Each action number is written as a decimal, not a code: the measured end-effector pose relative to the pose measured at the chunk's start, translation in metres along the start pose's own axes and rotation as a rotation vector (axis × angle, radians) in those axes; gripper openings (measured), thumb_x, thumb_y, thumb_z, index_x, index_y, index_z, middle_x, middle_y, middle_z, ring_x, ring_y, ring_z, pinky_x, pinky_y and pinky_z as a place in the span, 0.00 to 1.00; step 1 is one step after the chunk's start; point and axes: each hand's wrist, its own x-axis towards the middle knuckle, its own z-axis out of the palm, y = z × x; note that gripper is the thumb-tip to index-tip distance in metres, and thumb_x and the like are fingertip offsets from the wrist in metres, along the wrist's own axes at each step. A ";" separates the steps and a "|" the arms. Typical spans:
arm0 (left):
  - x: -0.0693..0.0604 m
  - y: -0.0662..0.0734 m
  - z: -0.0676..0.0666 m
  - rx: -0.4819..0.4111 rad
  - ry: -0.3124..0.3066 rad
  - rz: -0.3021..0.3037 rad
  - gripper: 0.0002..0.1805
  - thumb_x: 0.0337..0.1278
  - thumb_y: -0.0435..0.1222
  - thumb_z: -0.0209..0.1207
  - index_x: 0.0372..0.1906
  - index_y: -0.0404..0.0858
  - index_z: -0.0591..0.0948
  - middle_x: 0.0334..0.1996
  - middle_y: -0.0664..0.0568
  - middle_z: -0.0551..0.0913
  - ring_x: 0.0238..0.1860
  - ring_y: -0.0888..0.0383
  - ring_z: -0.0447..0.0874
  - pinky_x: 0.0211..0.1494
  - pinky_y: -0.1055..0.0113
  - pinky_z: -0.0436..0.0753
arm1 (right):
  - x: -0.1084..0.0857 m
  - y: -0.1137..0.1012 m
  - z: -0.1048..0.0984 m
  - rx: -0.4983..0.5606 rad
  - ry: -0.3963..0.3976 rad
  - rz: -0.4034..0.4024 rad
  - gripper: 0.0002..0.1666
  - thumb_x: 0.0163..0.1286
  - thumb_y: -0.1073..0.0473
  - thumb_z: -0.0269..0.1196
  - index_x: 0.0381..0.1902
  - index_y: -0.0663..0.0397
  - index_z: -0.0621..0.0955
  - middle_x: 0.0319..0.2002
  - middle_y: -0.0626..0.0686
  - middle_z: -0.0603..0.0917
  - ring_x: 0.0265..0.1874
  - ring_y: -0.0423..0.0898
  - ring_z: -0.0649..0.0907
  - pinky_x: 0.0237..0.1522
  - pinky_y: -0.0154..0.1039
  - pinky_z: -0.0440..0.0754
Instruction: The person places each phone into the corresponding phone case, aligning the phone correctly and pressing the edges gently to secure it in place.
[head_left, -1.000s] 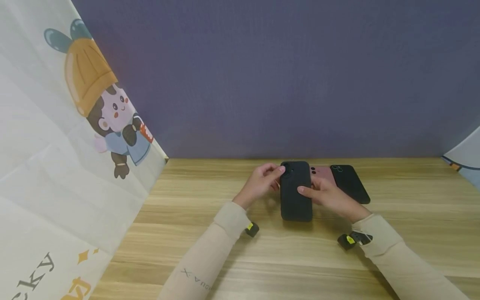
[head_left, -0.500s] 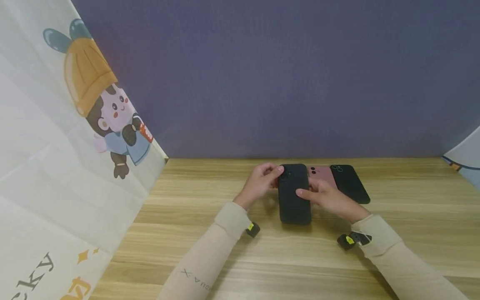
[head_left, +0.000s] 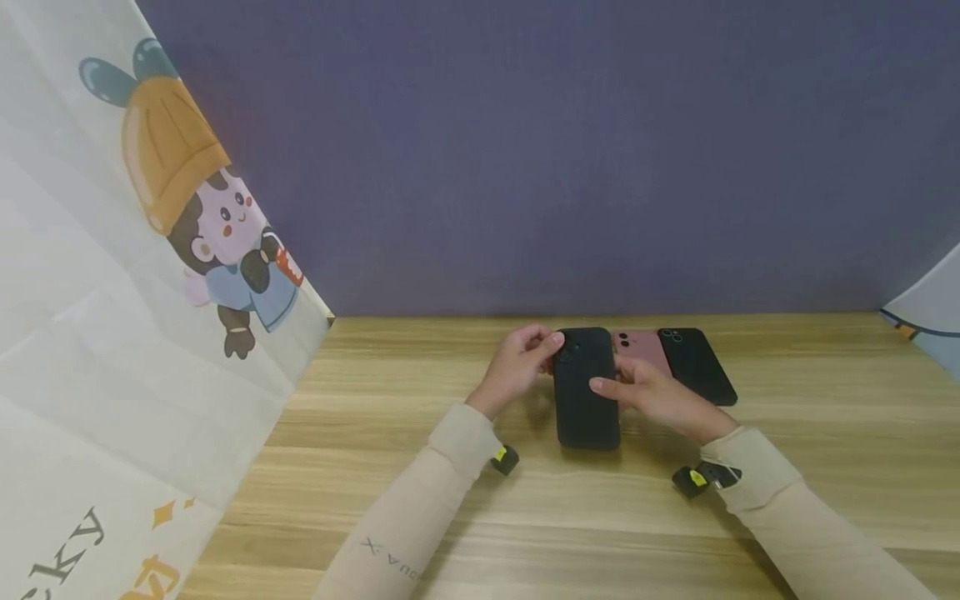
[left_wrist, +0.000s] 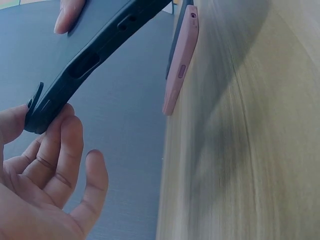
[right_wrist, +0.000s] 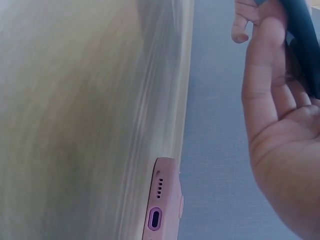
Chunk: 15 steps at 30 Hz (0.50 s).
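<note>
A black phone case (head_left: 587,417) stands raised above the table, its back with the camera opening facing me. Whether a phone sits inside cannot be seen. My left hand (head_left: 517,367) pinches its upper left corner. In the left wrist view, a small flap (left_wrist: 36,96) sticks up at that corner, touching the left thumb, while the fingertips support the other side. My right hand (head_left: 663,396) grips the case's right edge, thumb on the back and fingers behind it. The right wrist view catches only part of the case (right_wrist: 305,42) beside those fingers.
A pink phone (head_left: 647,348) lies behind my right hand, partly hidden by it. Against its right side lies a black phone (head_left: 697,367). They rest on the wooden table (head_left: 405,375), near the dark back panel (head_left: 525,167). A printed cloth (head_left: 90,333) hangs at left.
The case has dropped slightly and shifted a little left, the right hand moving with it. The left hand keeps its pinch at the corner. The two phones have stayed put.
</note>
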 end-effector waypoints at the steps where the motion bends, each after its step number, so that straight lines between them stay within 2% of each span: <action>1: 0.000 0.000 0.000 0.004 0.001 0.003 0.14 0.74 0.42 0.58 0.41 0.33 0.82 0.27 0.54 0.81 0.27 0.61 0.79 0.48 0.45 0.86 | 0.000 0.000 0.000 0.002 -0.002 -0.001 0.35 0.81 0.49 0.55 0.76 0.62 0.64 0.62 0.65 0.81 0.51 0.38 0.87 0.51 0.43 0.87; 7: 0.000 0.001 -0.001 0.035 0.009 0.012 0.15 0.74 0.42 0.58 0.39 0.32 0.82 0.27 0.53 0.82 0.27 0.61 0.79 0.46 0.48 0.87 | 0.002 0.001 0.001 0.032 -0.017 -0.018 0.36 0.81 0.51 0.55 0.76 0.67 0.61 0.62 0.68 0.81 0.51 0.38 0.87 0.50 0.44 0.88; 10: 0.000 0.002 0.000 0.005 0.007 0.012 0.14 0.74 0.41 0.58 0.39 0.32 0.82 0.27 0.53 0.82 0.27 0.61 0.79 0.47 0.46 0.87 | 0.002 0.002 0.001 0.043 -0.022 -0.024 0.37 0.82 0.51 0.55 0.77 0.67 0.60 0.63 0.68 0.80 0.51 0.38 0.87 0.50 0.43 0.88; 15: 0.000 0.001 0.000 -0.050 -0.007 0.017 0.12 0.75 0.38 0.57 0.36 0.33 0.80 0.26 0.55 0.82 0.26 0.64 0.80 0.44 0.51 0.89 | 0.003 0.003 0.001 0.041 -0.023 -0.019 0.36 0.82 0.51 0.54 0.77 0.67 0.61 0.64 0.69 0.79 0.51 0.37 0.87 0.50 0.42 0.88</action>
